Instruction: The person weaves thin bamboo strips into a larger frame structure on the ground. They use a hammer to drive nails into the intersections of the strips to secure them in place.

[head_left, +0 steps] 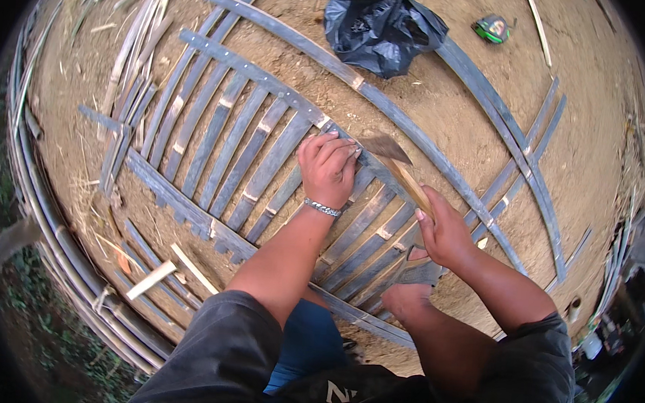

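Note:
My right hand point(448, 230) is wrapped round the wooden handle of a hammer point(406, 180). Its dark metal head hangs just right of my left fingertips, its outline slightly smeared. On the top rail of a slatted bamboo panel point(260, 78) rests my left hand point(327, 168), fingers bent and pressed together; whatever may be pinched there is hidden. The panel lies on the ground, its split grey slats running between two rails, with small nail heads along the upper one. A chain bracelet point(323, 207) circles my left wrist.
Beyond the panel lie a long bamboo strip point(402, 114), a black plastic bag point(381, 31) and a green-and-black tape measure point(492, 29). Crossed strips point(521, 158) sit to the right. Bamboo poles point(75, 260) edge the left side. My foot point(405, 301) is beside the panel's near part.

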Tool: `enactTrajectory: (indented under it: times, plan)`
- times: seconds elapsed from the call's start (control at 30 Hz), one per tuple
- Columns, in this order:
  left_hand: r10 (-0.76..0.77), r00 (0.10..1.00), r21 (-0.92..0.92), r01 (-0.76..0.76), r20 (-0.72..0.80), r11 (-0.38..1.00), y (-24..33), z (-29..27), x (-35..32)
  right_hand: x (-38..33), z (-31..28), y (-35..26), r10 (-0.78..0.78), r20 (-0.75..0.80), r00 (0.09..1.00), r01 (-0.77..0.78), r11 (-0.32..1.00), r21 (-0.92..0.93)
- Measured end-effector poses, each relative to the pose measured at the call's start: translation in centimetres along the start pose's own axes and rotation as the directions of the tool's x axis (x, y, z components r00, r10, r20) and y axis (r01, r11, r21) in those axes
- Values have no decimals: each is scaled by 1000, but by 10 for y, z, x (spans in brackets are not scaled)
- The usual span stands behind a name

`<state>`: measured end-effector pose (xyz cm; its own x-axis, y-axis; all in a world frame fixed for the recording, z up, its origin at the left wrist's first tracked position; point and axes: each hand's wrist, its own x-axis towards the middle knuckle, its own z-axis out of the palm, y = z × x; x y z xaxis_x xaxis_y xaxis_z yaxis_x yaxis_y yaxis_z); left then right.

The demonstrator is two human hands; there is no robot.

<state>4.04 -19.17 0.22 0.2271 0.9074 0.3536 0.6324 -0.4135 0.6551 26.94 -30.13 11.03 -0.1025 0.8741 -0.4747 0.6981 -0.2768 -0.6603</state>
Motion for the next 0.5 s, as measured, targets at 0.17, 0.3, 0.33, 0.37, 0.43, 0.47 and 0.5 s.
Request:
enactTrajectory:
  times: [0.17, 0.3, 0.33, 0.37, 0.43, 0.47, 0.5]
  plan:
    - [-23, 1000, 12, 23, -4, 1000, -2, 0, -3, 13, -4, 12, -111, 13, 994, 111, 969, -222]
    - [-29, 1000, 0, 29, 10, 1000, -3, 0, -5, 23, -6, 7, -197, -65, 978, 176, 955, -238]
    - [-33, 999, -1, 33, 12, 999, -3, -1, -5, 24, -6, 7, -257, -120, 959, 225, 946, -232]
    - [-38, 999, -1, 38, 14, 999, -2, -1, -4, 25, -8, 9, -261, -91, 961, 234, 944, -234]
    - [-50, 998, -4, 50, 23, 999, -2, -1, -4, 25, -18, 17, -267, -38, 963, 251, 938, -238]
    - [-59, 998, -8, 59, 30, 998, -2, -1, -4, 28, -20, 22, -238, 8, 971, 231, 936, -265]
    - [-68, 997, -11, 68, 37, 998, -2, 0, -4, 32, -20, 27, -207, 53, 977, 213, 932, -293]
